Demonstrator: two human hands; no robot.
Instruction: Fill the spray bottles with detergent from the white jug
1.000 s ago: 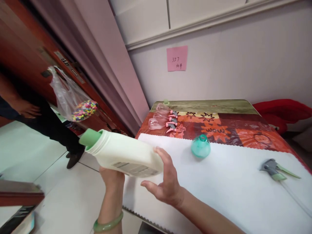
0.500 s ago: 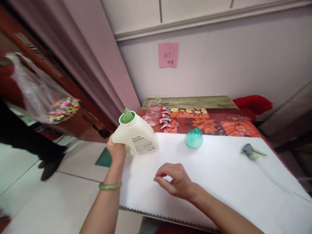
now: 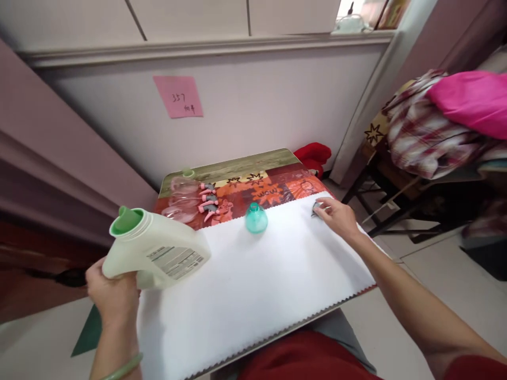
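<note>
My left hand [image 3: 114,295] is closed round the handle of a large cream-white detergent jug [image 3: 162,248], which tilts over the left side of the table. Its mouth shows a green pouring spout [image 3: 127,219], uncapped. At the far right of the white sheet, my right hand [image 3: 338,217] has its fingers closed on a grey spray head [image 3: 316,207], mostly hidden by the fingers. Between the hands a small round teal bottle [image 3: 256,219] stands upright with its neck open.
Several clear pink spray bottles [image 3: 181,210] with pink-and-grey triggers [image 3: 209,208] lie on the patterned table [image 3: 273,171] at the back left. A white sheet [image 3: 229,301] covers the front. Clothes [image 3: 423,126] are piled on the right; a pink note [image 3: 178,97] is on the wall.
My right hand has moved right and onto the spray head. The view has turned right; my left hand still holds the jug, and the teal bottle stays standing on the sheet.
</note>
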